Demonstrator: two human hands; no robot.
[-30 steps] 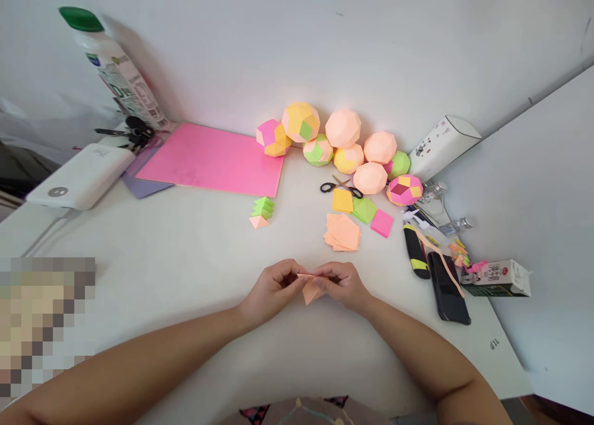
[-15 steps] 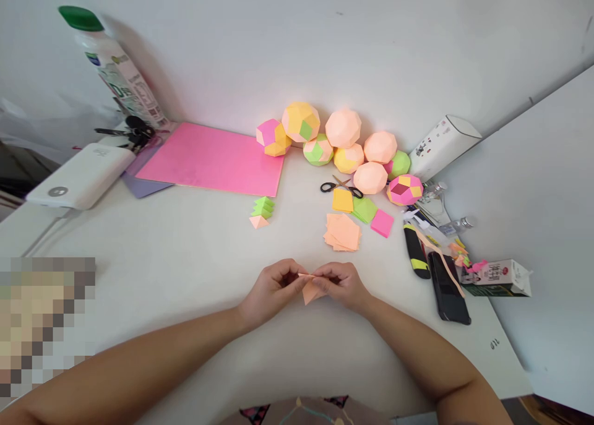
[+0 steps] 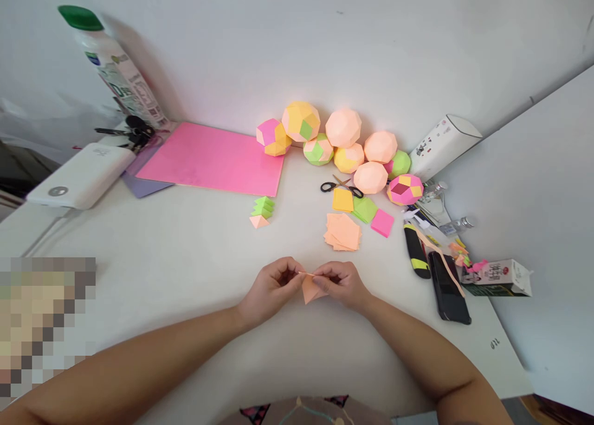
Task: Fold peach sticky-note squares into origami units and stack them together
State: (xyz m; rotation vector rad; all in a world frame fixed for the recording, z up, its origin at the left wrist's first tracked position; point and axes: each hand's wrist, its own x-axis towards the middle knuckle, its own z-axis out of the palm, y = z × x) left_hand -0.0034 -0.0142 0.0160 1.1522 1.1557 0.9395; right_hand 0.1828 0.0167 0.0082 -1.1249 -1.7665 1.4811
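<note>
Between my fingertips is a small peach sheet of paper [image 3: 312, 290], partly folded, with a pointed corner hanging toward me. My left hand [image 3: 273, 292] pinches its upper left edge between thumb and forefinger. My right hand [image 3: 342, 286] pinches the right side, its thumb lying over the paper. Just beyond the hands lies a loose stack of peach paper squares [image 3: 343, 232]. Behind that are yellow squares [image 3: 343, 200], green squares [image 3: 365, 210] and pink squares [image 3: 382, 223]. Folded green and peach pieces [image 3: 262, 212] stand to the left.
Several faceted paper balls [image 3: 343, 128] line the wall, with scissors [image 3: 342, 185] in front. A pink sheet [image 3: 213, 159], a white power bank [image 3: 81, 176] and a tall bottle [image 3: 123, 72] are left. A cutter [image 3: 416, 252], phone [image 3: 449, 289] and carton [image 3: 503, 278] are right.
My left thumb and fingers have shifted slightly left along the paper's upper edge, so a bit more of the peach sheet shows. My right hand is nearly still.
</note>
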